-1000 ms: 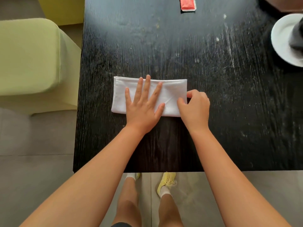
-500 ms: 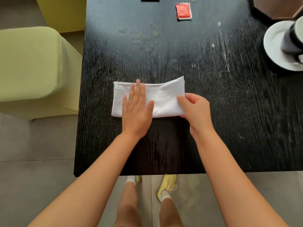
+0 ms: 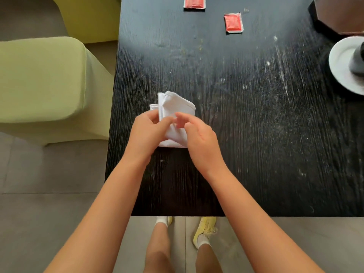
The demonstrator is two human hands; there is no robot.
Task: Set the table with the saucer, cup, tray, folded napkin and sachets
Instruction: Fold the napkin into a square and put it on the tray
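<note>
A white cloth napkin (image 3: 174,107) lies folded over on itself on the black wooden table (image 3: 246,115), near its left edge. My left hand (image 3: 146,133) grips the napkin's left part, thumb on top. My right hand (image 3: 199,138) holds the right flap, which is doubled over to the left. Two red sachets lie far back: one sachet (image 3: 233,22) in the middle and another sachet (image 3: 194,2) at the top edge. A white saucer (image 3: 340,66) at the right edge carries a dark cup (image 3: 357,62), partly cut off. A brown tray (image 3: 338,14) shows at the top right corner.
A pale green upholstered chair (image 3: 43,85) stands against the table's left side, with a yellow-green one (image 3: 88,16) behind it. The table's front edge runs just above my legs and yellow shoes (image 3: 204,229). Grey floor tiles lie below.
The napkin was a long flat strip under my flat left hand. My right hand has lifted its right end and swung it over to the left, halving its length. The view has shifted.
</note>
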